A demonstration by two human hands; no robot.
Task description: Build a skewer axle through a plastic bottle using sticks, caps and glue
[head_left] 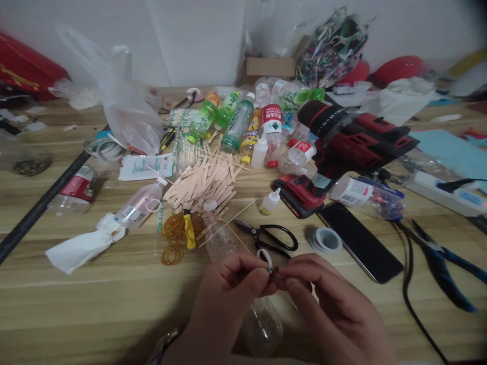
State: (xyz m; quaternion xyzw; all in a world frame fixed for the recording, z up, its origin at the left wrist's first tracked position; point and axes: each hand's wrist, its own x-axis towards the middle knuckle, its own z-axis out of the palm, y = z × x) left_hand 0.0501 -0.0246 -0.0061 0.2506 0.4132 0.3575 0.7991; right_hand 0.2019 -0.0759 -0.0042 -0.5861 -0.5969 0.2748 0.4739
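Note:
My left hand (232, 289) is closed, thumb and forefinger pinching a small white ring-shaped band (267, 256). My right hand (335, 304) meets it fingertip to fingertip, closed in a pinch at the band's lower end. A tiny dark bit shows between the fingers; what the right fingers grip is too small to make out. Below both hands lies a clear plastic bottle (264, 327), partly covered by them. Just beyond are black-handled scissors (277, 238), another clear bottle (218, 235) and a roll of tape (325, 241).
A red and black cordless drill (342, 147) stands on its battery at right, near a phone (361, 241) and pliers (437, 263). Wooden sticks (205, 177), rubber bands (175, 230) and a glue bottle (270, 203) lie mid-table. Several drink bottles (238, 121) fill the back.

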